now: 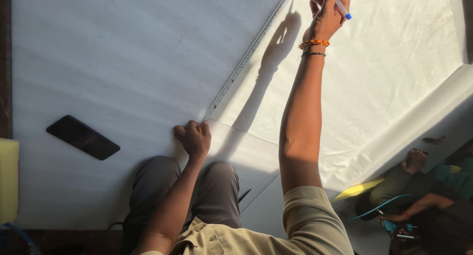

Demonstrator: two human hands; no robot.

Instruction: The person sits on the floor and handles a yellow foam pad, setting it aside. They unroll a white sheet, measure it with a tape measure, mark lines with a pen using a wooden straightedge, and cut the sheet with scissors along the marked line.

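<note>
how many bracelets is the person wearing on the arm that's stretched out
2, both on the right wrist just below the right hand: an orange beaded bracelet nearer the hand, and a thin dark band right behind it. The left wrist shows none.

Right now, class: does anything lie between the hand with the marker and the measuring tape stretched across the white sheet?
Nothing visible does. Between the right hand holding the marker and the measuring tape lies only bare white sheet and the arm's shadow. The left hand pins the tape's near end.
</note>
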